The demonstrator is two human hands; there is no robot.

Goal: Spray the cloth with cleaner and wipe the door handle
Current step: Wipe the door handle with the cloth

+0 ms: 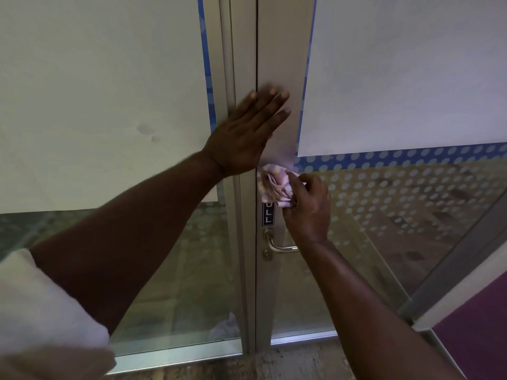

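A: What fills the view?

B: A glass door (277,64) in a pale metal frame, with large white sheets (406,72) covering the upper glass on both sides and a band of blue with pale dots (397,157) running under the right sheet. Lower down the glass is clear, dotted on the right.

A: And the person?

B: Two bare arms reach in from below. A white sleeve (46,305) shows at the lower left. The left hand (244,133) lies flat against the frame, fingers spread and pointing up to the right across the seam between the two door leaves; its grip is wide and holds nothing.

A: The other one?

B: The right hand (308,204) is lower and just right of the seam. Its grip is closed around a bunched pink cloth (274,185), which it presses to the metal stile just under the left palm.

A: Where is the handle?

B: The door handle (279,244), a silver lever, sits below the cloth and apart from it, partly hidden behind the right wrist. Between cloth and handle is a small dark label (268,213); its top is covered by the cloth, and the letters "ULL" show. A keyhole (266,255) sits under the lever.
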